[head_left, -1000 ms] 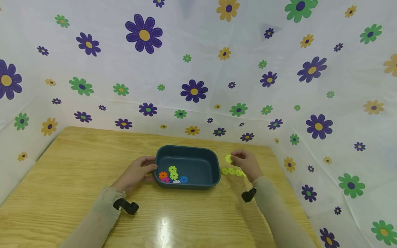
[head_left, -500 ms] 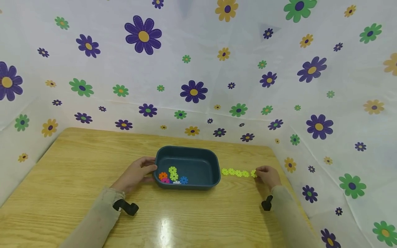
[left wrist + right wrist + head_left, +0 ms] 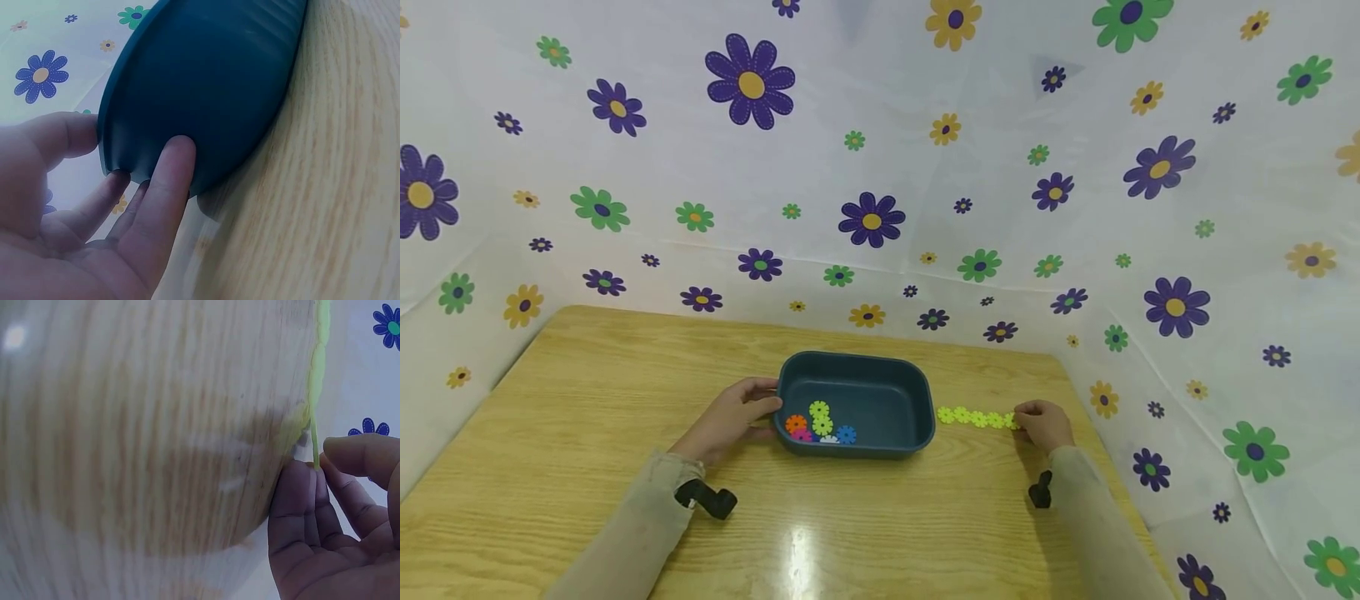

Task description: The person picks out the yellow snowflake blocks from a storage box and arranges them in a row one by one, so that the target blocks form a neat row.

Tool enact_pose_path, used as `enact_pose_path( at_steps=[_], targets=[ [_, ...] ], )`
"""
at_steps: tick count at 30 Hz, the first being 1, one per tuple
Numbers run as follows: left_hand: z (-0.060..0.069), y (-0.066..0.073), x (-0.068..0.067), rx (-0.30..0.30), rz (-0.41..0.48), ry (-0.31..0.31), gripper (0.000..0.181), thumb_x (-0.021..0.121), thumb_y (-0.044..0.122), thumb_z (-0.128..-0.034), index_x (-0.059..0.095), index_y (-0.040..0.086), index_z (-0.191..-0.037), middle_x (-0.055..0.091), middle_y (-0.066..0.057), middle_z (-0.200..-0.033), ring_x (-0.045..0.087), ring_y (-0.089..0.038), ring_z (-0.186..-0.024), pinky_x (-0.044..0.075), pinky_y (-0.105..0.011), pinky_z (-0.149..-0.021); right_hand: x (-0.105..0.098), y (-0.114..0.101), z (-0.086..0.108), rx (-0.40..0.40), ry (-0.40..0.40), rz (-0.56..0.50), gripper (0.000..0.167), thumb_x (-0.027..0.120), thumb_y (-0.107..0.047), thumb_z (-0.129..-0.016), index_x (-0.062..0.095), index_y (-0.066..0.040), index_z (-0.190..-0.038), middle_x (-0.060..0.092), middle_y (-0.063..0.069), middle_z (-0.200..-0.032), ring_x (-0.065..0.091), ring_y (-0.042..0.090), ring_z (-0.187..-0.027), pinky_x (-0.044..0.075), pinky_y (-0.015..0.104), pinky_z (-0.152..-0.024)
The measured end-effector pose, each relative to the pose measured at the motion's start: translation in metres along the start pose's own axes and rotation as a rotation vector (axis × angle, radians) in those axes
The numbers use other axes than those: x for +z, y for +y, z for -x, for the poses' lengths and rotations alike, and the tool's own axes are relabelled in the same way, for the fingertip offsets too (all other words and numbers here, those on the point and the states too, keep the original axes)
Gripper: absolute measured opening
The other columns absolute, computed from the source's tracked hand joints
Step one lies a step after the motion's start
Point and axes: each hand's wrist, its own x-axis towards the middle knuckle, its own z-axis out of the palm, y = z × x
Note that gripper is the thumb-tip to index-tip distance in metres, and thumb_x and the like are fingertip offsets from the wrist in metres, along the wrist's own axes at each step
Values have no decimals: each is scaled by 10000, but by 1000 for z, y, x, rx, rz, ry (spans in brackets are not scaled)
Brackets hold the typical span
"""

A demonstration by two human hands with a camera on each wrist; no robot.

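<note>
A dark blue tray (image 3: pixel 865 400) stands on the table. The left hand (image 3: pixel 726 419) holds its left end; in the left wrist view the fingertips of the left hand (image 3: pixel 106 219) touch the tray's outer wall (image 3: pixel 187 87) and the thumb lies near the rim. A row of yellow-green gear-shaped discs (image 3: pixel 979 418) lies right of the tray. At the row's right end the right hand (image 3: pixel 1047 427) pinches the last disc. In the right wrist view that disc (image 3: pixel 315 444) appears edge-on at the fingertips of the right hand (image 3: pixel 337 519).
Inside the tray's near left part lie orange (image 3: pixel 796 424), pink, blue (image 3: pixel 846 434), white and yellow-green discs (image 3: pixel 822 417). The wooden table (image 3: pixel 850 525) meets a flower-printed white cloth (image 3: pixel 820 175) at its back and sides.
The right hand has carried a yellow-green disc from above the row to its right end, then slightly left against the row. The left hand stays at the tray.
</note>
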Motion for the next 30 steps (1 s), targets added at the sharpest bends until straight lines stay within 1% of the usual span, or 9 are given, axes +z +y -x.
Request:
enact_pose_path(
  at_steps=[3,10,13,16,19,22,24,26,30],
  targets=[
    [-1,0,0,0,-3,-2,542,630,214,-1050,436,2,-1509,495,-264,-1463,635,-285,-1153,607,-432,-941,-1,-1,3,-15,0,33,273,600,-111,-1007,665,63,-1207,682,216,-1143,685,172,-815,624,332,-740],
    [-2,-2,0,6,-3,-4,539,624,207,-1053,433,-1,-1513,490,-264,-1472,631,-285,-1159,606,-439,-943,-3,-9,12,-50,-3,100,290,586,-153,-1038,651,54,-1231,678,218,-1125,638,219,-786,573,329,-664],
    [-2,-3,0,7,-4,-2,545,627,212,-1052,431,0,-1514,490,-261,-1475,629,-284,-1163,608,-436,-939,-2,-19,16,-96,17,123,315,574,-178,-1045,640,43,-1260,662,235,-1186,656,301,-906,585,383,-718],
    [-1,-4,-1,5,-4,-1,551,631,221,-1051,432,5,-1517,493,-256,-1474,629,-276,-1158,611,-435,-932,5,-39,22,-166,20,107,337,570,-197,-1050,622,31,-1293,638,230,-1241,642,366,-1063,606,446,-822],
    [0,-4,-2,3,3,0,555,634,225,-1049,432,8,-1518,493,-253,-1478,627,-279,-1163,612,-434,-928,21,-69,31,-233,-9,33,327,589,-184,-1045,619,28,-1292,629,221,-1242,629,413,-1133,606,500,-894],
    [1,-3,-2,2,6,0,560,636,226,-1048,428,6,-1519,489,-252,-1487,623,-285,-1175,612,-430,-929,43,-100,42,-276,-56,-29,289,618,-170,-1033,638,11,-1257,640,200,-1221,645,415,-1120,601,527,-917],
    [1,-2,-1,0,5,-1,561,637,225,-1047,427,6,-1519,488,-253,-1487,624,-284,-1175,612,-426,-929,60,-115,50,-299,-65,-43,242,641,-151,-1021,664,-8,-1215,661,170,-1181,668,372,-1068,611,524,-893],
    [1,-1,0,-3,3,-2,559,638,223,-1047,429,6,-1518,488,-254,-1486,625,-284,-1173,612,-424,-930,81,-128,57,-324,-77,-44,199,666,-130,-1006,688,-28,-1175,682,130,-1130,691,303,-979,629,479,-845],
    [1,0,1,-6,10,-3,551,631,208,-1050,426,2,-1518,485,-260,-1487,629,-291,-1170,610,-430,-934,125,-152,68,-394,-164,-16,169,690,-123,-989,708,-51,-1141,707,74,-1066,677,181,-841,625,363,-750]
  ],
)
